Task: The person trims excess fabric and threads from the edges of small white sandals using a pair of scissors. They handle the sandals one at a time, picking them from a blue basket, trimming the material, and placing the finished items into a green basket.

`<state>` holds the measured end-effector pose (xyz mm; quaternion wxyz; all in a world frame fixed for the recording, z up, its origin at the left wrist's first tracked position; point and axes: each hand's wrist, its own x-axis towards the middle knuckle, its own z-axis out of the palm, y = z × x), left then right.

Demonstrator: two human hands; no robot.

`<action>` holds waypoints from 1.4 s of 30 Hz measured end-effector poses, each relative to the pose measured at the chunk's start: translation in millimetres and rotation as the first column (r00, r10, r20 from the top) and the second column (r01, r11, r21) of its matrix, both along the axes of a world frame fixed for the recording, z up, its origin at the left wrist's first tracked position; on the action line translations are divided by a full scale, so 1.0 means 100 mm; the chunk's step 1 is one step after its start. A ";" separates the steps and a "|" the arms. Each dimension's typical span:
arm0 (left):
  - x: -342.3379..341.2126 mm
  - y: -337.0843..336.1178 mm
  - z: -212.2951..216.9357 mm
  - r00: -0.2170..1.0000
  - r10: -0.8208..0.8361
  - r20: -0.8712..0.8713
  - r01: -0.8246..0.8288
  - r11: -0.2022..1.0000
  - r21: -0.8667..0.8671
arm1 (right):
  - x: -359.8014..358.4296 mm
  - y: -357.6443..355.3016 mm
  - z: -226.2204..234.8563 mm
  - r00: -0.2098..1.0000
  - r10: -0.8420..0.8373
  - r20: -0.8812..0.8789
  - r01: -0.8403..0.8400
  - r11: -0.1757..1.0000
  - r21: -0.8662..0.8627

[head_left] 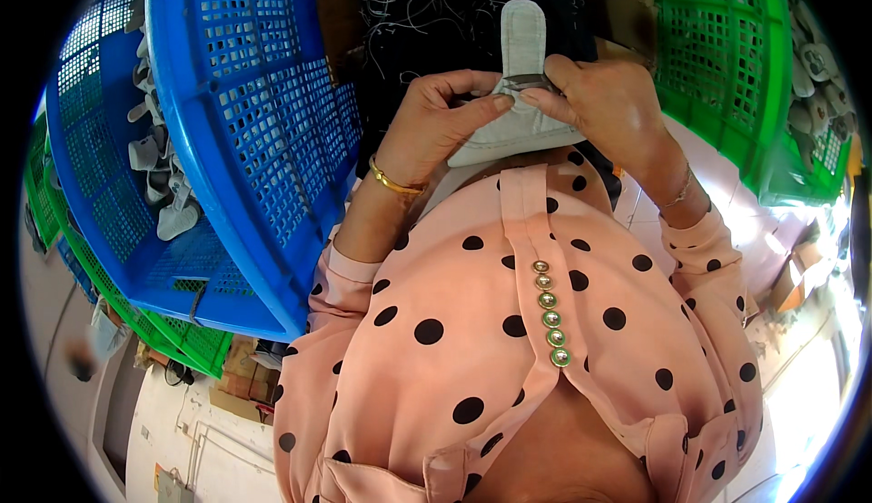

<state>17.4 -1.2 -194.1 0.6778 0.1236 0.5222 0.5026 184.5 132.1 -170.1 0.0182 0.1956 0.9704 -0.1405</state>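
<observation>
A light grey stitched fabric piece [513, 132] with a long rounded tab [523, 35] sticking out away from me is in both my hands, just over my lap. My left hand [436, 119] grips it from the left, its thumb pressed near the base of the tab. On the other side my right hand [607, 103] pinches the piece, thumb and fingers closed at the tab's base. A darker strip shows between my fingertips where the tab joins the wider part. Part of the piece is hidden behind my hands.
A large blue plastic basket [272, 112] stands at left, with grey fabric pieces [163, 171] beside its near wall. To the right is a green basket [718, 67] holding more grey pieces [817, 76]. Loose white threads lie on the dark cloth [418, 21] over my lap.
</observation>
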 end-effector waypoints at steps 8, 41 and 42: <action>-0.02 0.00 0.05 1.000 0.003 0.030 -0.001 0.999 -0.052 | 0.05 -0.04 0.04 0.999 -0.040 0.011 0.039 0.998 0.055; 0.14 0.06 0.04 0.618 0.107 -0.779 0.159 0.954 0.256 | -0.11 0.21 -0.01 0.819 -0.553 0.152 0.267 0.132 -0.955; 0.14 0.07 0.01 0.544 0.157 -0.825 0.176 0.939 0.295 | -0.09 0.21 0.00 0.824 -0.545 0.156 0.262 0.121 -0.957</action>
